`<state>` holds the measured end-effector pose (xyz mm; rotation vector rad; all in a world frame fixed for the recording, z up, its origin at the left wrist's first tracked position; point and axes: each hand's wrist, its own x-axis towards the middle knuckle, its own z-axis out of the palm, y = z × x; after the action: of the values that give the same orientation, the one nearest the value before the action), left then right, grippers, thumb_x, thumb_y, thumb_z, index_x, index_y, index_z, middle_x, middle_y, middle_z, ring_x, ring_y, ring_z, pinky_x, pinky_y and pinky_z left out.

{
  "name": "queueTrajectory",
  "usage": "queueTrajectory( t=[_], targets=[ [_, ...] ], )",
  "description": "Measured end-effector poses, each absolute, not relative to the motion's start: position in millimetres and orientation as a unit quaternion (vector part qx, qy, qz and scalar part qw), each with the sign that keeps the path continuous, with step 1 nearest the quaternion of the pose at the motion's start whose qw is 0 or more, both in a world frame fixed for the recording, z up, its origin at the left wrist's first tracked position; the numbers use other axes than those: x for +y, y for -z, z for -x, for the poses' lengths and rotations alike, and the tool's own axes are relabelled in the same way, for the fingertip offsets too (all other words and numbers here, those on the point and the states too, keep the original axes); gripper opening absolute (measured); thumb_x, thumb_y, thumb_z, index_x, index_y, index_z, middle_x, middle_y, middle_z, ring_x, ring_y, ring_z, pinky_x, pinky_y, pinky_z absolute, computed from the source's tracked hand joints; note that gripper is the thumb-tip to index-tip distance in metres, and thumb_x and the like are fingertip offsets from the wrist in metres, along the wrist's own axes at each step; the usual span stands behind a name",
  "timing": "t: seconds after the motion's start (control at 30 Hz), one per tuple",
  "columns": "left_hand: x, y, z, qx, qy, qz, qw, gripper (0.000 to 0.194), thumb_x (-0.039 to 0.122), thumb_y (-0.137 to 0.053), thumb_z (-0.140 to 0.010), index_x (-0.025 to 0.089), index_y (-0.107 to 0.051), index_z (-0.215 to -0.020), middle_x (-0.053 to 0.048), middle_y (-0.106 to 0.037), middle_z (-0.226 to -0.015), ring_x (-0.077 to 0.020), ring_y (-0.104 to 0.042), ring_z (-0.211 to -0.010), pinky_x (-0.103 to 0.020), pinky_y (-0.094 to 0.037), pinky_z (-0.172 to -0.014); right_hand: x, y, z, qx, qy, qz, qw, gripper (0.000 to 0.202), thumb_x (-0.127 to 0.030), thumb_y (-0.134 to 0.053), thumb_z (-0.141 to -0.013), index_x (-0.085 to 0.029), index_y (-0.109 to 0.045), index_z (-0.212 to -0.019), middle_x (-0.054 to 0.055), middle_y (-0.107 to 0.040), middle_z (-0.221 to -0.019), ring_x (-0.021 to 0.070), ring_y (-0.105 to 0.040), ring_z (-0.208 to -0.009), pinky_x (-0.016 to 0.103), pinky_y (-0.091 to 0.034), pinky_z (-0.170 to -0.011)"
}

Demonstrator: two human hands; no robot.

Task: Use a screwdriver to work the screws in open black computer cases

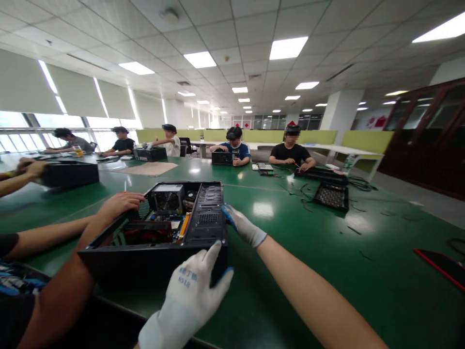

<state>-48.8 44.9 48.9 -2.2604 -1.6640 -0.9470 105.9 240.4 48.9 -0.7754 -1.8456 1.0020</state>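
An open computer case [156,264] lies on the near part of the green worktop [290,228], a little left of the middle, with its inside facing up. Inside it one can see a power supply unit [167,199] at the far side, a small cooling fan [190,195] to the right of it, and an orange strip [185,225].

The gloved left hand [194,286] is at the near right corner of the case; its index finger reaches this corner and the thumb is spread away from it. The gloved right hand [242,227] is against the right side, farther away; its fingers are stretched and look close together, but I cannot tell whether they grip the edge.

From the left, a co-worker's bare hand [121,206] rests at the far left edge of the same case. To the far right, a black perforated tray [331,196] lies near some loose cables [359,184]. Across the worktop, several people sit.
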Motion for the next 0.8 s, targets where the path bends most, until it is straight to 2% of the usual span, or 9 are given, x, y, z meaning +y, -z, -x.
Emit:
queueTrajectory(
  t=[0.1,0.17,0.23,0.3,0.43,0.6,0.8],
  targets=[
    [48,-28,54,-0.563,0.336,0.753,0.053,0.049,0.047,-0.057,-0.1,0.022,-0.06,-0.141,-0.009,-0.078,-0.106,-0.0243,-0.077,-0.091,-0.036,-0.063,-0.079,242,-24,-93,-0.73,-0.404,0.341,0.432,0.076,-0.078,-0.036,-0.098,-0.025,-0.06,-0.147,0.007,-0.064,-0.148,0.0276,-0.051,-0.143,0.047,-0.03,-0.126],
    [45,-9,59,-0.568,0.337,0.75,0.033,0.042,0.046,-0.056,-0.1,0.022,-0.064,-0.134,-0.008,-0.078,-0.106,-0.0215,-0.077,-0.083,-0.033,-0.064,-0.075,234,-3,-97,-0.724,-0.404,0.373,0.417,0.081,-0.081,-0.036,-0.096,-0.023,-0.06,-0.146,0.01,-0.061,-0.151,0.0297,-0.046,-0.148,0.048,-0.027,-0.127],
    [40,9,60,-0.575,0.34,0.744,0.025,0.036,0.045,-0.056,-0.1,0.022,-0.068,-0.125,-0.008,-0.079,-0.107,-0.0207,-0.077,-0.079,-0.032,-0.064,-0.073,221,14,-110,-0.724,-0.404,0.4,0.391,0.083,-0.083,-0.044,-0.092,-0.02,-0.063,-0.144,0.013,-0.06,-0.151,0.0322,-0.047,-0.147,0.049,-0.029,-0.127],
    [36,23,55,-0.577,0.349,0.738,0.023,0.032,0.043,-0.055,-0.101,0.022,-0.071,-0.118,-0.008,-0.079,-0.107,-0.022,-0.078,-0.085,-0.034,-0.065,-0.078,207,26,-128,-0.726,-0.401,0.423,0.365,0.084,-0.082,-0.051,-0.089,-0.017,-0.065,-0.141,0.017,-0.061,-0.149,0.0341,-0.052,-0.143,0.051,-0.033,-0.124],
    [40,36,31,-0.566,0.355,0.744,0.002,0.029,0.041,-0.053,-0.102,0.021,-0.07,-0.115,-0.009,-0.079,-0.106,-0.0246,-0.077,-0.093,-0.039,-0.064,-0.086,186,34,-178,-0.726,-0.384,0.457,0.342,0.082,-0.079,-0.051,-0.091,-0.014,-0.065,-0.139,0.018,-0.064,-0.145,0.0321,-0.059,-0.135,0.05,-0.038,-0.121],
    [53,33,-11,-0.548,0.321,0.77,-0.064,0.027,0.036,-0.049,-0.103,0.022,-0.069,-0.114,-0.008,-0.077,-0.103,-0.0242,-0.076,-0.095,-0.039,-0.062,-0.088,169,33,-249,-0.705,-0.36,0.499,0.353,0.076,-0.076,-0.055,-0.09,-0.016,-0.067,-0.136,0.017,-0.066,-0.143,0.0324,-0.059,-0.133,0.051,-0.038,-0.12],
    [68,39,-57,-0.529,0.283,0.792,-0.113,0.029,0.035,-0.046,-0.103,0.021,-0.069,-0.111,-0.009,-0.076,-0.102,-0.0246,-0.074,-0.095,-0.039,-0.06,-0.09,153,43,-313,-0.667,-0.372,0.511,0.395,0.071,-0.075,-0.053,-0.092,-0.017,-0.07,-0.13,0.015,-0.071,-0.133,0.0312,-0.065,-0.125,0.05,-0.045,-0.114]
  ],
)
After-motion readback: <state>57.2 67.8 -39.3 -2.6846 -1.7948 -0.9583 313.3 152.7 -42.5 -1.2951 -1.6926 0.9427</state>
